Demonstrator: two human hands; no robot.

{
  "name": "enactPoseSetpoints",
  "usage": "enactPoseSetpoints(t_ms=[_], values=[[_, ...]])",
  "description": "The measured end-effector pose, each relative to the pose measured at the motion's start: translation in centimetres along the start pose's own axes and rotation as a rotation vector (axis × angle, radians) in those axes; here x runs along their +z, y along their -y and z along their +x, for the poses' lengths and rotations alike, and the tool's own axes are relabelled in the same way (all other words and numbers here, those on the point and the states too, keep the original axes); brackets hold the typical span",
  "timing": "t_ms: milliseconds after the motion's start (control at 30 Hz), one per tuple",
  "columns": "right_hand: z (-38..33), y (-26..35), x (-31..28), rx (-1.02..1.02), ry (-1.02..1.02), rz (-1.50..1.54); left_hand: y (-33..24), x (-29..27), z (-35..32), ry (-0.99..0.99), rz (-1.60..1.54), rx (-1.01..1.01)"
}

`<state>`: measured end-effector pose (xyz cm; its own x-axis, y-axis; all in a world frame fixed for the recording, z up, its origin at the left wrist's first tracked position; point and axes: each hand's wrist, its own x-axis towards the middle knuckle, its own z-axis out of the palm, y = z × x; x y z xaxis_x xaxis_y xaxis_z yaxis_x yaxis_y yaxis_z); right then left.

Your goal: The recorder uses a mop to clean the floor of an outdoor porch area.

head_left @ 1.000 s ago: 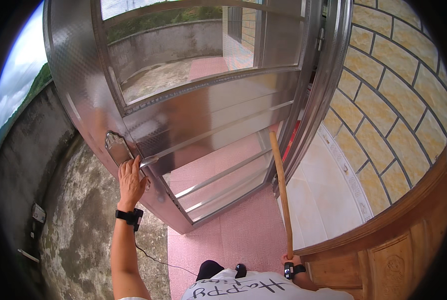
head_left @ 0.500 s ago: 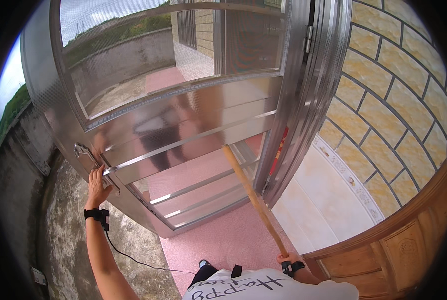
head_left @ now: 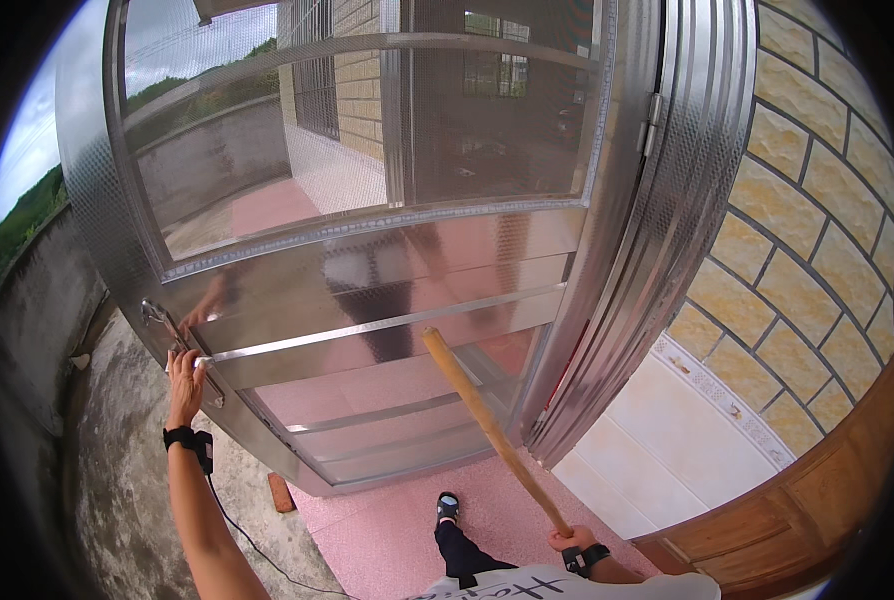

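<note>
My left hand (head_left: 184, 388) is at the lever of the door handle (head_left: 158, 316), its fingers bent over it. The handle sits on the left edge of a shiny metal door (head_left: 287, 275) with a mesh upper panel. At the lower right my right hand (head_left: 573, 540) is closed around the near end of a wooden pole (head_left: 492, 425). The pole slants up and away to the left. Its far end shows against the door's lower part; I cannot tell whether it touches. Both wrists wear black bands, and a cable runs from the left one.
Hinges (head_left: 651, 124) join the door to a ridged metal frame (head_left: 657, 250) on the right. Beyond it are a tiled wall (head_left: 782, 230) and a brown wooden door (head_left: 767, 520). Pink flooring (head_left: 377, 530) lies underfoot, with a reddish brick (head_left: 281, 493) beside the door's bottom edge. Grey concrete (head_left: 132, 450) spreads left.
My view has shifted, and one foot now shows farther forward on the pink floor. The brick has come into sight. My left hand stays at the handle, and my right hand keeps the pole.
</note>
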<state>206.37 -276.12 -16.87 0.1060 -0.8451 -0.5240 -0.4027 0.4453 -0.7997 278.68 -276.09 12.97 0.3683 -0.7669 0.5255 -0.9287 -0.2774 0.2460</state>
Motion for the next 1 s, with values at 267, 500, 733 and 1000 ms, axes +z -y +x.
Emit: enactPoseSetpoints(t_ms=[267,500,733,1000], values=[[13.9,6.9,2.0,0.11,0.019,-0.096,4.6,8.7,13.4,0.035,-0.169,-0.012],[24.8,4.8,-0.2,-0.055,0.164,0.101,2.8,16.9,26.6,0.033,-0.185,0.056],[24.5,12.5,4.1,0.147,0.062,0.048,1.9,26.0,39.2,0.075,-0.236,0.154],[24.0,23.3,8.7,0.138,-0.108,0.354,-5.3,38.2,55.0,0.044,-0.34,0.453]])
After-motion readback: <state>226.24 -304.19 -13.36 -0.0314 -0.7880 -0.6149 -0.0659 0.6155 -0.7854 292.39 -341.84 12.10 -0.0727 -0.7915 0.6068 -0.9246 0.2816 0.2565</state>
